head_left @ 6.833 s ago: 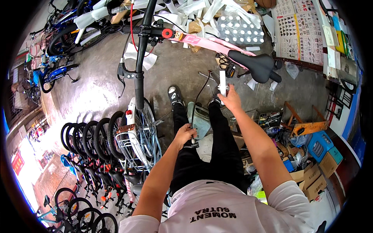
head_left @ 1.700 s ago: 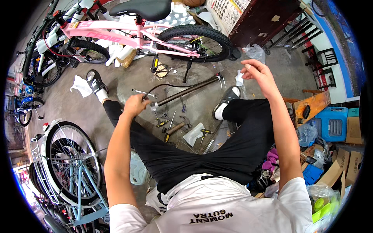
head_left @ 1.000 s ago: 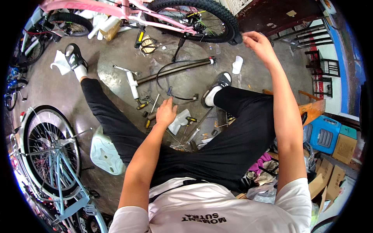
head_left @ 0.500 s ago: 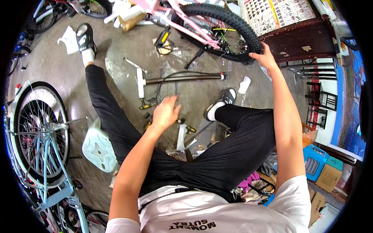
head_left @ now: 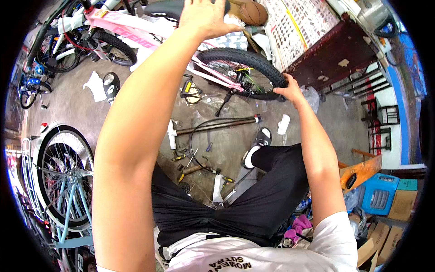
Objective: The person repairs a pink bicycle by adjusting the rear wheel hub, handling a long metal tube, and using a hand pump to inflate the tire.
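left hand point(head_left: 204, 16) risen onto saddle point(head_left: 158, 8), right hand point(head_left: 290, 90) gripping rear tyre point(head_left: 240, 59), pink bike point(head_left: 136, 34) lengthwise left-right

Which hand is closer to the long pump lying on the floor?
Right. The right hand rests on the back tyre, just above the pump; the left hand is up at the black saddle, farther away.

Camera spot: on the person's head, high above the floor.
Looks: straight down and a bit forward, over both arms, at a pink bike point(head_left: 136, 34).
How near: the left hand point(head_left: 204, 16) and left arm are very close and fill much of the picture; the right hand point(head_left: 290, 90) on the back tyre point(head_left: 235, 56) is farther off.
Picture shape: round, with bent edges.
Shared part: only one view here.
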The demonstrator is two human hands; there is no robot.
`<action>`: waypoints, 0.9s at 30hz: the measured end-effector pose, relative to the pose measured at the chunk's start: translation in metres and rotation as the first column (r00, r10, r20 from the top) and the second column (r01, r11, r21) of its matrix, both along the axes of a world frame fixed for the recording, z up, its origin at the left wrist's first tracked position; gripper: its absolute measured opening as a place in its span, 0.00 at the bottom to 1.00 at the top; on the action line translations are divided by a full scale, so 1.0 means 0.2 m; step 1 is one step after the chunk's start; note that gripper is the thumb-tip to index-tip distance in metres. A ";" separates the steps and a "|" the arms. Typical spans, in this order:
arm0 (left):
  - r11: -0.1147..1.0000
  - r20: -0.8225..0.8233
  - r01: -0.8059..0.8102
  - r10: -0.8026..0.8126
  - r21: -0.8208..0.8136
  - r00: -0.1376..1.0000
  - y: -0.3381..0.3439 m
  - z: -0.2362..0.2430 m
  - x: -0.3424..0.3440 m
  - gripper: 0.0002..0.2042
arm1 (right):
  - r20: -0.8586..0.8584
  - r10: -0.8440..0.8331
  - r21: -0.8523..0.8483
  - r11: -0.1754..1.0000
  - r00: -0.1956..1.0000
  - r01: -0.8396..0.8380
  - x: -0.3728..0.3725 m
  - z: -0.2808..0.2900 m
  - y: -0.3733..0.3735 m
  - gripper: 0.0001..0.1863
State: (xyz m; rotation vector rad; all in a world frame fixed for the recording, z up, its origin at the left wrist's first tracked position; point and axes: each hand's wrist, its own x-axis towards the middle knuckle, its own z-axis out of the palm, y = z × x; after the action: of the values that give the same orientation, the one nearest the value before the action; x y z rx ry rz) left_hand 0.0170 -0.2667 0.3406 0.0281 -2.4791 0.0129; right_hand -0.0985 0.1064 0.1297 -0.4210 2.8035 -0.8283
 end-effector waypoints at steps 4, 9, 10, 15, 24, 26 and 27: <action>0.999 0.020 -0.010 0.009 0.051 1.000 0.00 -0.06 -0.07 0.37 | -0.041 -0.027 0.007 1.000 0.999 0.028 0.02 -0.04 0.04 0.54; 0.994 0.124 -0.103 0.098 0.030 0.987 0.07 -0.03 -0.05 0.37 | -0.008 -0.036 0.092 0.995 0.999 0.036 0.00 0.00 0.02 0.47; 0.996 0.089 -0.082 0.079 0.031 0.993 0.08 -0.03 -0.03 0.38 | -0.032 -0.014 0.119 0.993 0.999 0.018 -0.01 0.03 0.01 0.45; 0.998 0.047 -0.052 0.051 0.029 0.998 0.05 -0.04 0.03 0.40 | -0.196 0.156 0.252 0.962 0.968 -0.104 0.10 0.26 -0.17 0.38; 0.995 0.032 -0.098 0.099 -0.006 0.995 0.00 -0.06 0.07 0.40 | -0.136 0.249 -0.195 0.942 0.959 -0.272 0.06 0.28 -0.11 0.60; 0.996 0.039 -0.092 0.091 0.015 0.995 0.03 -0.06 0.08 0.40 | 0.041 0.211 -0.104 0.973 0.977 -0.205 0.06 0.20 -0.01 0.65; 0.996 0.032 -0.087 0.087 0.016 0.996 0.03 -0.06 0.08 0.40 | 0.047 0.190 -0.046 0.981 0.981 -0.188 0.07 0.17 0.02 0.62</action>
State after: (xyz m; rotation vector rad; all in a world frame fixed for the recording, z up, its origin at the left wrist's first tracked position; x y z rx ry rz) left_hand 0.0338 -0.2597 0.3282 0.1446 -2.5074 0.0291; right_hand -0.0852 0.1096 0.1634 -0.6519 2.6526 -0.8428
